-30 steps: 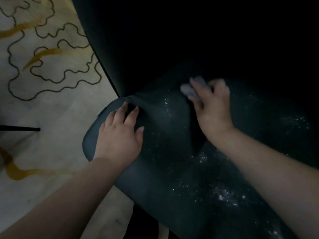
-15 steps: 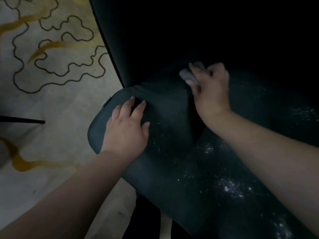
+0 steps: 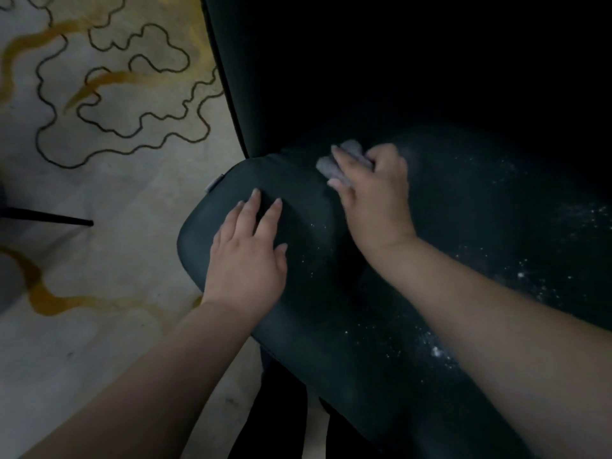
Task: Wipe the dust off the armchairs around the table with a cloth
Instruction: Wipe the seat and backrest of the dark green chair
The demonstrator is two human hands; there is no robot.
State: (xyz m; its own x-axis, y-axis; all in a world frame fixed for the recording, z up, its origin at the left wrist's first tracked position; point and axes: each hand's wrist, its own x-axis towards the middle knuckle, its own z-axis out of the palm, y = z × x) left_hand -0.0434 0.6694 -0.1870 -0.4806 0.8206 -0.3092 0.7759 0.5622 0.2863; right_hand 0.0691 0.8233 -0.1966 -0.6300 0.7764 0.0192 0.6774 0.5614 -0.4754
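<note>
Two hands on dusty armchair (image 3: 311, 313), left hand (image 3: 246, 256) flat, right hand (image 3: 374, 197) gripping cloth (image 3: 334, 164) (mostly hidden)

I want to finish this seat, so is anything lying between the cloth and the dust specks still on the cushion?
Nothing visible does. The right hand grips the cloth at the back of the seat; the dust lies nearer and to the right on bare cushion. The left hand rests flat on the seat's left edge, off that path.

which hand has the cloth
The right hand grips the grey cloth at the seat's back; the left hand lies flat on the cushion, holding nothing.
</note>
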